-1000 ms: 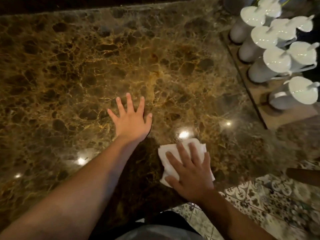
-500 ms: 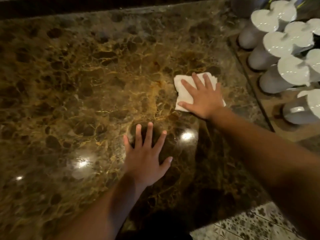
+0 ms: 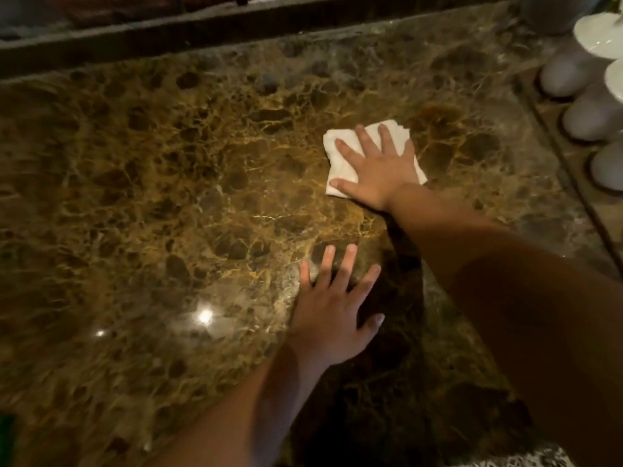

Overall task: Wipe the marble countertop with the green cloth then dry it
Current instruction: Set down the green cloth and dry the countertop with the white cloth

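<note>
The brown, gold-veined marble countertop [image 3: 161, 203] filled nearly the whole head view, glossy enough to throw back two small bright spots of light near its lower left. The right hand [image 3: 377, 166] lay flat on a folded white cloth [image 3: 338, 170] toward the far right part of the slab, fingers [image 3: 367, 138] spread and palm pressing down on it rather than closing round it; the cloth's corners showed past the fingertips and beside the wrist. The right forearm ran in from the lower right edge of the view. The left hand [image 3: 332, 308] rested nearer the person, well apart from the cloth, palm down on the bare stone with its fingers splayed and nothing in it. At the far right a wooden tray [image 3: 556, 136] sat on the counter, carrying white jugs with lids [image 3: 586, 111], only partly in view. A dark ledge [image 3: 202, 32] ran along the back edge of the counter. At the lower left corner a small patch of something green [image 3: 6, 443] showed, too little of it visible to say what it was. A strip of patterned floor [image 3: 539, 458] showed at the bottom right, below the counter's front edge.
</note>
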